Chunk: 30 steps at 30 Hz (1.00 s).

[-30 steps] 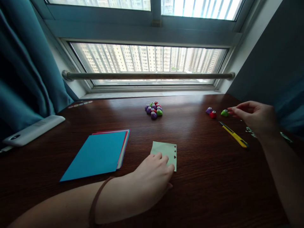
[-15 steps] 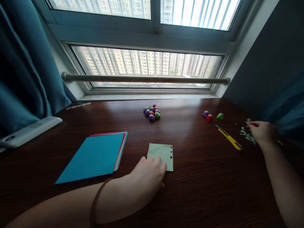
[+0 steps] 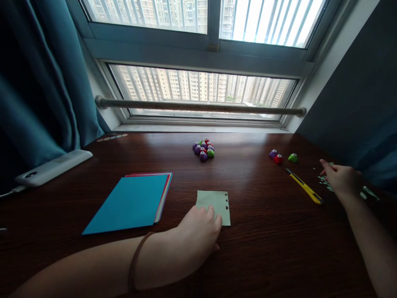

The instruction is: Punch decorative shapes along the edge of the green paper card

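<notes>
A: Position and state of the left hand (image 3: 200, 229) to be reported.

B: The left hand is laid palm-down on the near edge of a pale green paper slip (image 3: 217, 201); the fingers (image 3: 211, 213) are extended and loosely together; the slip is pressed flat, not gripped; small shapes are punched along its right edge; the slip lies on the dark wooden bench (image 3: 263, 248), just right of a stack of coloured paper sheets (image 3: 132, 201) topped in blue.

A: Right hand (image 3: 341, 180)?

B: It is rested at the far right of the bench, on a scatter of small green paper cut-outs (image 3: 367, 193); the fingers are curled loosely; whether a cut-out is pinched cannot be told; a yellow utility knife (image 3: 304, 187) lies just left of it.

A: Other items?

B: A cluster of small craft punches (image 3: 204, 149) is seen mid-bench; three more, purple (image 3: 273, 153), red (image 3: 278, 159) and green (image 3: 292, 157), are set beyond the knife; a white device (image 3: 52, 167) lies at the left edge.
</notes>
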Motion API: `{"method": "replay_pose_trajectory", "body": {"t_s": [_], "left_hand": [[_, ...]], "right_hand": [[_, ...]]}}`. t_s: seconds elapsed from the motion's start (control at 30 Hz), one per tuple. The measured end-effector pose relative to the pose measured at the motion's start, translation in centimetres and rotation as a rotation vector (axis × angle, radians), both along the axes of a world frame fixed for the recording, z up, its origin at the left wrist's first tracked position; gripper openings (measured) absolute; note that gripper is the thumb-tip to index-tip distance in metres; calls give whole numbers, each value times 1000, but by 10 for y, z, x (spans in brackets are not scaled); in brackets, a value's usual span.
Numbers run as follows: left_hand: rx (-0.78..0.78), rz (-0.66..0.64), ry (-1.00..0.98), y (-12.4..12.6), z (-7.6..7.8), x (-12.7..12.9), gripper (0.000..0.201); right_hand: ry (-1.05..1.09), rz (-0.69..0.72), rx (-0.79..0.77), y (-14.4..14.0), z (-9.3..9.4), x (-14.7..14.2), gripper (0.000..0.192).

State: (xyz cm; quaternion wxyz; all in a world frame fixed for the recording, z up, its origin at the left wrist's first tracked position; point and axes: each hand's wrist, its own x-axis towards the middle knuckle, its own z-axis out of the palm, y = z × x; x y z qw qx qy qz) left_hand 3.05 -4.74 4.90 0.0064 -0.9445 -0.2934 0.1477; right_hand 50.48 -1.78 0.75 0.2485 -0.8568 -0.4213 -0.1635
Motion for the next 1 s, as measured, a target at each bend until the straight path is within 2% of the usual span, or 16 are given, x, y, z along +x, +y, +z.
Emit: {"method": "replay_pose_trajectory", "body": {"t_s": [0.13,0.27,0.37,0.5,0.57,0.7,0.8,0.9,1.0], "left_hand": [[-2,-16,9,0,1,1,41],[-20,-18,13,0,2,0,39],[-36,-4,0,0,7,-1,37],[-49,18,-45,2,18,-6,36],[-39,6,-88,4,19,-9,38],[9,-32,-173,4,2,-18,51],[26,-3,-260,-3,-18,-26,73],[-49,2,-316,-10,-30,-33,65],[-126,-1,-379,-12,-32,-37,59]], "right_hand": [[98,192,36,6,2,-40,53],[137,384,11,11,-3,-74,39],[152,464,11,12,-5,-94,33],[115,624,-15,8,-2,-116,42],[90,721,-33,5,-1,-126,43],[66,873,-100,2,-5,-149,39],[48,995,-167,-2,-11,-172,35],[-33,1138,-175,-1,-15,-200,29],[-171,1305,-131,11,-11,-233,22]]}}
